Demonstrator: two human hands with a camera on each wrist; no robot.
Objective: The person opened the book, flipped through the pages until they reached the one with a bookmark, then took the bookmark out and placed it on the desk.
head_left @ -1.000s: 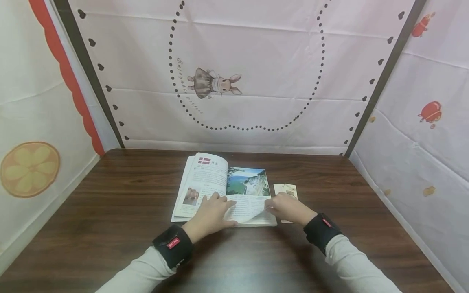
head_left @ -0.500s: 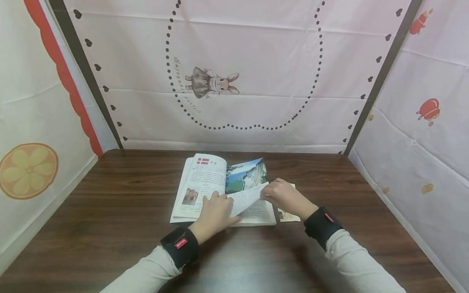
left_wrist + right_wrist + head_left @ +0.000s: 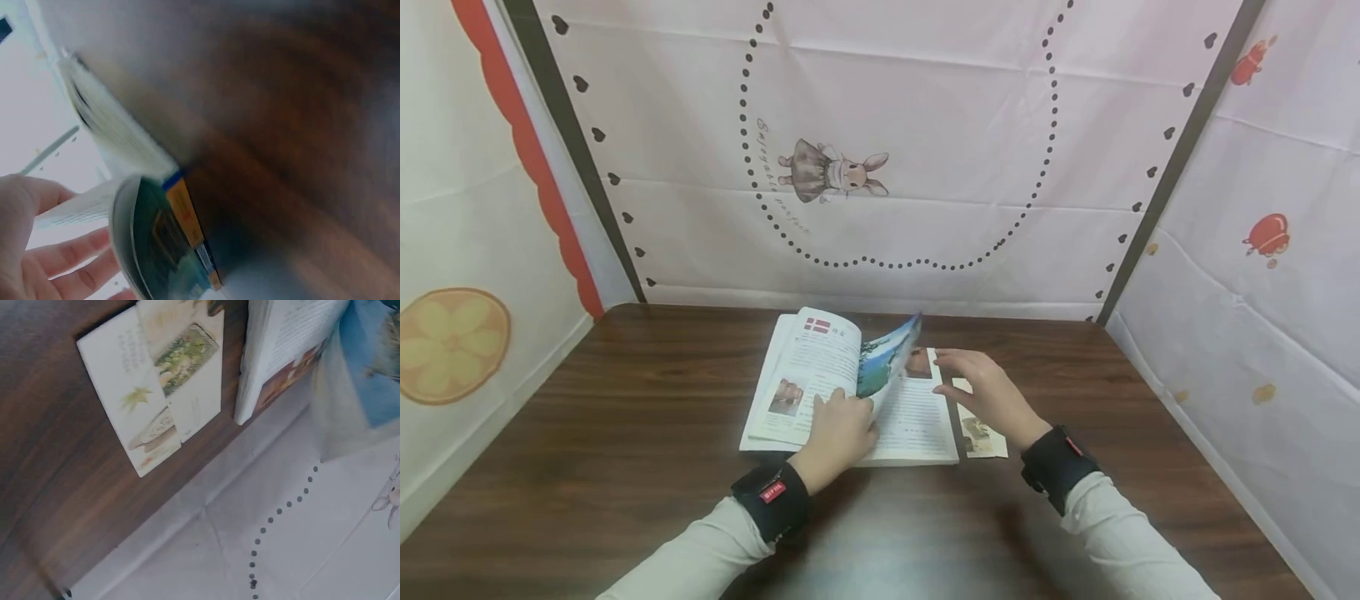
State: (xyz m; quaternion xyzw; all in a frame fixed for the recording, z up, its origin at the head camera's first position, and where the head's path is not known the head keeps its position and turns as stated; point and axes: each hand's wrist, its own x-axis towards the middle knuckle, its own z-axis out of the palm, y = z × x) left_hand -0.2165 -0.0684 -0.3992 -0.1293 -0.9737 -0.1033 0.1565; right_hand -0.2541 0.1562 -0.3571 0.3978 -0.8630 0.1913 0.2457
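Observation:
An open book [image 3: 917,425] lies on the table, its left page [image 3: 793,408] showing a red-and-white flag and text. A leaf with a coastal photo [image 3: 880,362] stands raised and curved in the middle, leaning left. My left hand [image 3: 837,429] rests on the book near the gutter; in the left wrist view its thumb and fingers [image 3: 81,275] lie on either side of a page. My right hand [image 3: 992,396] is above the book's right edge, fingers and thumb apart, touching no raised leaf. Beneath it lie pale printed cards [image 3: 981,435], overlapping in the right wrist view.
The brown wooden table [image 3: 625,450] extends around the book. A white printed cloth [image 3: 940,208] with a rabbit drawing rises behind it. Printed cloth walls [image 3: 1270,350] stand at both sides.
My right hand has lifted the right-hand leaf up and let go of it, and the leaf has swung left, uncovering another page. My left hand has stayed on the book.

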